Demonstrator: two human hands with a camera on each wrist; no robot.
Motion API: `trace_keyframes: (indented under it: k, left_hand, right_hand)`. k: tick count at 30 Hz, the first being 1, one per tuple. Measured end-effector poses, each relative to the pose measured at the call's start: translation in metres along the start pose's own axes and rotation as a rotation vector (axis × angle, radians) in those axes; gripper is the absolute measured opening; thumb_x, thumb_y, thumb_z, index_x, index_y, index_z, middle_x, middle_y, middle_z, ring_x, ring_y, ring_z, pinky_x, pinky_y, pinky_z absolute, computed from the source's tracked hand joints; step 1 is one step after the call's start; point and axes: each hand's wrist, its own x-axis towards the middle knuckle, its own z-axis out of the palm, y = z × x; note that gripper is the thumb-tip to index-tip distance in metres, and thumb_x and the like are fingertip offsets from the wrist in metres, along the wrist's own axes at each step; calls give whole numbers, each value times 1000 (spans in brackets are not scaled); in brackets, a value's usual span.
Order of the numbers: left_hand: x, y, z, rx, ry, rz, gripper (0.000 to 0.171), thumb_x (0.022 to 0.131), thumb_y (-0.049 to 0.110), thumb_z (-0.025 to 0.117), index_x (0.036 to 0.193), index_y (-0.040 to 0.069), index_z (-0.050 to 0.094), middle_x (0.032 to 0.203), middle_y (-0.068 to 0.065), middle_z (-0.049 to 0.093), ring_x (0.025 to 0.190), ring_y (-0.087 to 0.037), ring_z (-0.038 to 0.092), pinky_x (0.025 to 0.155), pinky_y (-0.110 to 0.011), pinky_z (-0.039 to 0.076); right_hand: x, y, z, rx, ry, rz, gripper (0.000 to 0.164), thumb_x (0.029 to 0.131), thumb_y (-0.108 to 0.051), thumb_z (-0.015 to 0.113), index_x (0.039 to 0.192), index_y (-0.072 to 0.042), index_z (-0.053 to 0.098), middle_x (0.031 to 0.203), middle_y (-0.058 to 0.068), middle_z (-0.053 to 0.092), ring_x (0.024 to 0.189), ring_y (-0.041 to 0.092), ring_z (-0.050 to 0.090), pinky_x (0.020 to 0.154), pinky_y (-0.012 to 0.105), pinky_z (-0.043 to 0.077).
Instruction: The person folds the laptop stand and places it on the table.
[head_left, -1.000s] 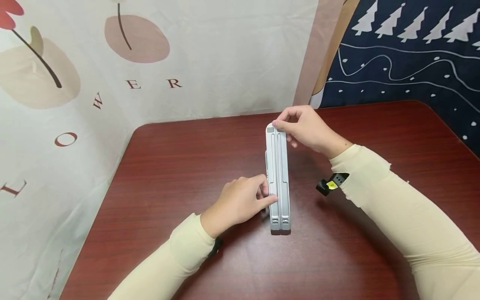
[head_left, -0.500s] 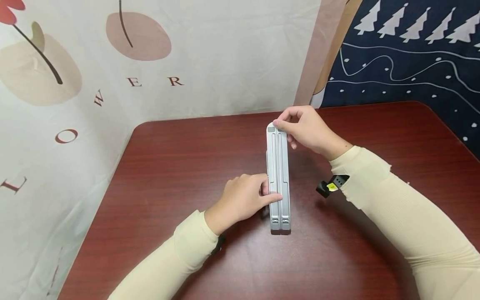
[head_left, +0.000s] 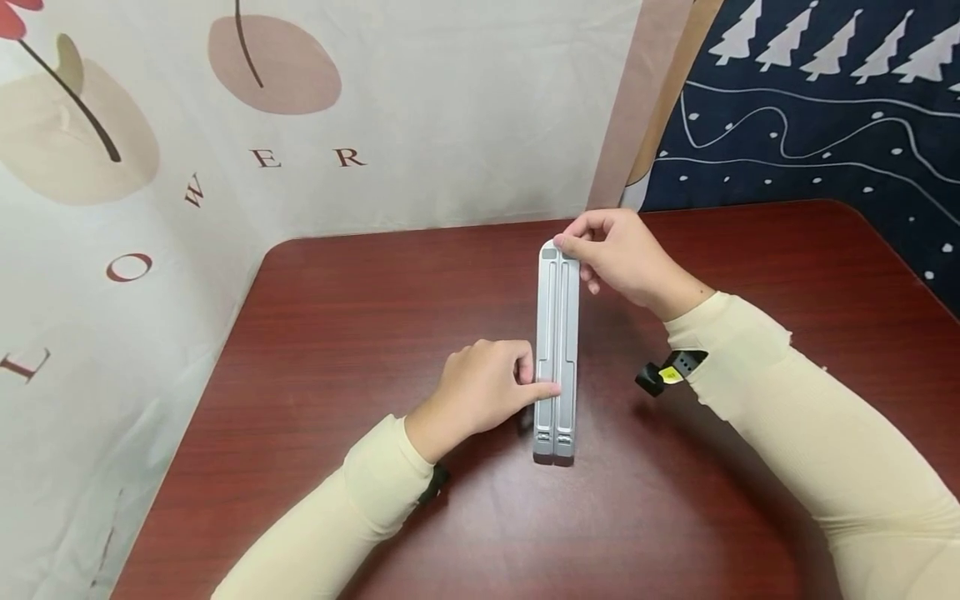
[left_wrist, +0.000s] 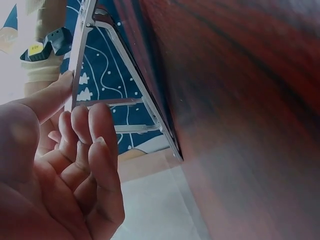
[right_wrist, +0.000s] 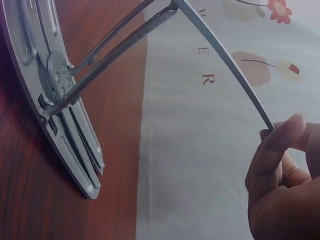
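Note:
A silver folding laptop stand [head_left: 546, 325] stands on the table, its two long rails side by side and narrow. My left hand [head_left: 480, 387] holds its left side partway along, with the thumb across the upper face and the fingers beneath. At the far rounded end, my right hand [head_left: 622, 258] pinches the tip between thumb and fingers. In the left wrist view, the stand [left_wrist: 131, 70] is raised into a triangle with crossbars, beside the left hand [left_wrist: 75, 165]. The right wrist view shows its base [right_wrist: 75, 145] on the table and the right hand [right_wrist: 280, 170] gripping the raised rail's end.
The dark red wooden table [head_left: 337, 317] has rounded far corners. A pale cloth with letters and flowers [head_left: 450, 125] hangs behind and to the left. A navy cloth with white trees [head_left: 787, 133] hangs at the back right. Each wrist wears a black camera [head_left: 651, 378].
The left thumb has slid further across the stand's upper face. The stand has turned slightly, its far end moving right with the right hand and its near end moving left.

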Motion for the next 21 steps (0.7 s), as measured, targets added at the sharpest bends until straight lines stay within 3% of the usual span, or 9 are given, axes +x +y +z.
trace_keyframes:
  k: [9,21]
  left_hand:
    - [2,-3,-3,-3,-7,-32,46,76,64,76,67,27,51,58,9,53,58,-11,53,54,-33,40]
    - [3,-9,-11,-12,-17,-40,42,75,61,79,70,28,55,60,12,55,59,-10,54,57,-33,40]
  right_hand:
    - [-6,1,-5,36,30,44,19,95,-19,69,104,-2,70,72,6,59,49,14,51,47,23,48]
    - [-10,-3,-8,47,30,79,23,96,-18,67,108,1,69,75,5,61,52,11,54,51,21,51]
